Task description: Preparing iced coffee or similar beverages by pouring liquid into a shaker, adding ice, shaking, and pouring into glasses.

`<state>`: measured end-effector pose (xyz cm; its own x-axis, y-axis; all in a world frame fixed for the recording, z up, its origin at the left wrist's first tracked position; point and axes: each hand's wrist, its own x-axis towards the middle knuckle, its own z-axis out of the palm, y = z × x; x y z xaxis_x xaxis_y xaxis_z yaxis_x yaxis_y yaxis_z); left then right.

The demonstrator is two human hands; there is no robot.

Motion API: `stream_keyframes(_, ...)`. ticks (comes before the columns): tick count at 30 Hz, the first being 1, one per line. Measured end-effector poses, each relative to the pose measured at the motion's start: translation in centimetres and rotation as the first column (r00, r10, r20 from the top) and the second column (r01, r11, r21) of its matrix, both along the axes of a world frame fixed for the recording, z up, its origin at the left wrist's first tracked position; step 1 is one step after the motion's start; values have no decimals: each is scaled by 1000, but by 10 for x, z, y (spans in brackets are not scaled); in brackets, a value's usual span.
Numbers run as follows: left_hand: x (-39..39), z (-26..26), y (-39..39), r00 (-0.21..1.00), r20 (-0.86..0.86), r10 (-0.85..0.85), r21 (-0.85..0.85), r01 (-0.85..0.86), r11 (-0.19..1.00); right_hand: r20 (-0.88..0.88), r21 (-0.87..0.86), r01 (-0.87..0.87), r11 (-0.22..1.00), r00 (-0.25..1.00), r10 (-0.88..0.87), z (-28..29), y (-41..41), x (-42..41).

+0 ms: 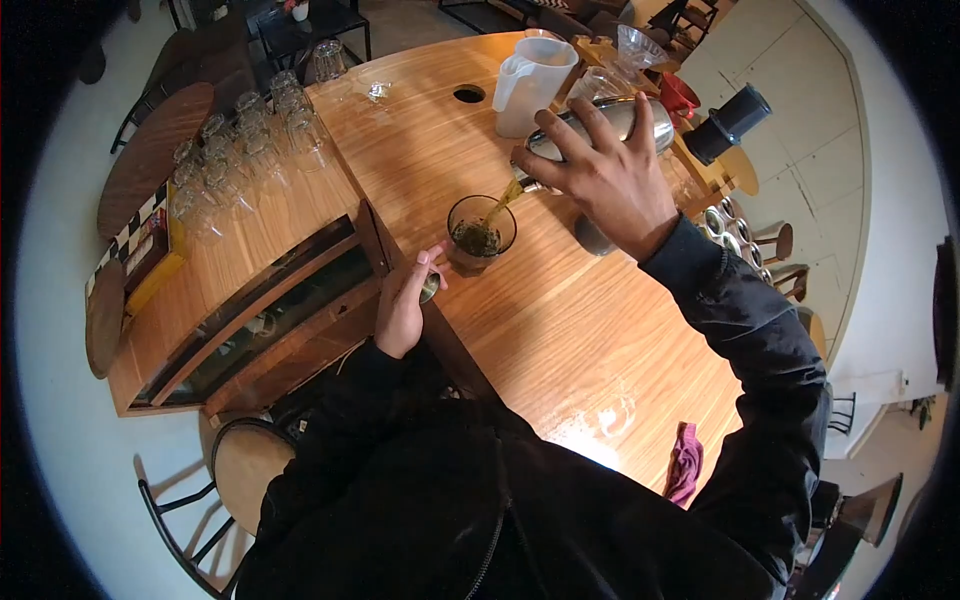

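My right hand [611, 169] grips a shiny metal cocktail shaker [658, 120] from above, tilted with its mouth down to the left. A yellow-green stream of liquid [510, 193] runs from it into a clear drinking glass [472, 264] on the wooden counter [600, 330]. Dark liquid with some froth or bits shows inside the glass. Close by the glass's lower left side, my left hand [405, 311] holds a small metal cap [430, 286] against its fingers. Whether those fingers touch the glass is hard to tell. Beneath my right wrist stands a dark cup [592, 236], partly hidden.
Behind the shaker are a translucent plastic pitcher [529, 86], a red coffee dripper [679, 96] and a dark AeroPress-like brewer [727, 124]. Several clear glasses [259, 142] crowd the left counter. A round hole [469, 94] pierces the far counter. A purple cloth [684, 465] lies near my right elbow.
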<state>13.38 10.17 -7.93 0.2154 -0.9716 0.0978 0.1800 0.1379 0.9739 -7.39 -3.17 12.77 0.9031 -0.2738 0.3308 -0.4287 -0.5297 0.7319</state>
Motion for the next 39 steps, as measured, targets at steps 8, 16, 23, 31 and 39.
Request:
stream_keyframes(8, 7, -11, -1, 999, 27, 17, -29, -16, 999, -7, 14, 4, 1000, 1000, -4, 7, -1, -2)
stream_keyframes(16, 6, 15, 9, 997, -59, 54, -14, -55, 998, 53, -3, 5, 1000, 999, -5, 21, 4, -5)
stream_keyframes(23, 15, 17, 20, 987, -118, 108, 67, -100, 993, 142, 499, 91, 862, 972, -185, 13, 18, -11)
stream_keyframes(31, 20, 16, 28, 984, -107, 143, 106, -131, 986, 202, 869, -38, 494, 937, -284, -17, 10, -21)
stream_keyframes(39, 16, 15, 34, 986, -115, 121, 83, -112, 990, 103, 369, 72, 927, 988, -118, -29, 14, -11)
